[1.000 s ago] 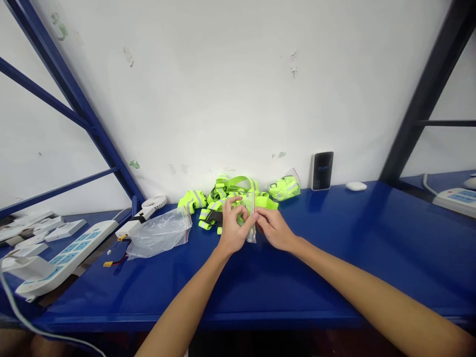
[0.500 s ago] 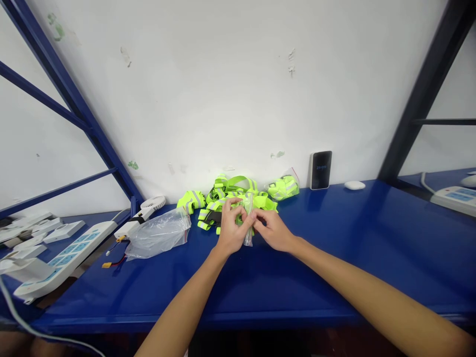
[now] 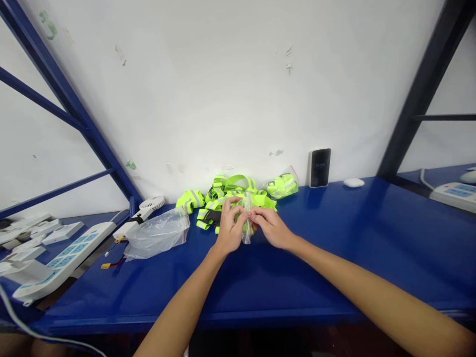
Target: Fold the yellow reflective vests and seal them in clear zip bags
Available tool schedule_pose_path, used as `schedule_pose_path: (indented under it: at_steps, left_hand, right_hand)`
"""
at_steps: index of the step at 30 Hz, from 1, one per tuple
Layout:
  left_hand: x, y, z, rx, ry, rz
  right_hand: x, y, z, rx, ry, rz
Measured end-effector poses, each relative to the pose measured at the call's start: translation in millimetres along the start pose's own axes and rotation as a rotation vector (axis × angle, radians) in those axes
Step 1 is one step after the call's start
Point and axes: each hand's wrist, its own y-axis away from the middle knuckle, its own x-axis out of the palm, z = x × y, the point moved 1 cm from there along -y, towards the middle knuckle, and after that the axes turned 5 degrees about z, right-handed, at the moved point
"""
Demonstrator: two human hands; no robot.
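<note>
Both hands meet at a small clear plastic bag [image 3: 247, 233], held upright and seen nearly edge-on. My left hand [image 3: 231, 227] pinches it from the left, and my right hand [image 3: 271, 226] pinches its right side, the fingertips of both close together. Behind them lies a heap of neon yellow-green reflective straps [image 3: 238, 184], partly hidden by the hands. A rolled strap [image 3: 190, 200] sits at the heap's left. To the right, a packed bag of the same straps [image 3: 282, 185] leans near the wall. Flat clear bags [image 3: 158, 235] lie on the left.
On the blue table [image 3: 334, 248] a device with a clock display [image 3: 320, 168] stands against the wall, beside a white rounded object [image 3: 353, 183]. At left are a small white fan [image 3: 152, 202], a yellow connector [image 3: 106, 266], and a power strip [image 3: 70, 258].
The fingertips have shifted slightly on the small bag, with both hands still pinching it. The whole view has moved a little.
</note>
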Motion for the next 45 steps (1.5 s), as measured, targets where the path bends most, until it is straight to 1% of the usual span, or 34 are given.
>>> schedule_pose_path:
  at_steps: [5, 10, 14, 18, 25, 30, 37, 41, 45]
  left_hand:
    - [-0.1, 0.1, 0.5, 0.018, -0.001, -0.006]
    - [0.8, 1.5, 1.6, 0.05, 0.002, -0.012]
    - [1.3, 2.3, 0.0, 0.071, -0.012, 0.001]
    - [1.9, 2.5, -3.1, 0.064, -0.043, 0.036]
    - [0.5, 1.6, -2.8, 0.058, -0.008, 0.037]
    - [-1.0, 1.0, 0.9, 0.029, 0.045, 0.017]
    - [0.5, 0.0, 3.6, -0.001, 0.08, 0.0]
    - [1.0, -1.8, 7.1, -0.001, 0.134, -0.063]
    - [1.6, -4.1, 10.8, -0.064, 0.232, -0.178]
  right_hand:
    - [-0.5, 0.4, -0.9, 0.008, -0.013, -0.012]
    - [-1.9, 2.4, 2.2, 0.007, -0.05, 0.004]
    - [-2.3, 2.2, 2.2, 0.037, -0.058, 0.004]
    - [-2.3, 1.6, 0.0, 0.042, -0.051, 0.013]
    - [-3.6, 2.6, 1.8, 0.025, -0.026, 0.018]
    - [-3.0, 1.3, 2.2, -0.007, 0.027, 0.052]
    - [-1.1, -0.1, 1.4, 0.014, 0.073, 0.066]
    - [0.1, -1.3, -1.2, 0.017, 0.024, 0.025]
    - [-0.5, -2.5, -4.0, 0.039, -0.108, -0.152]
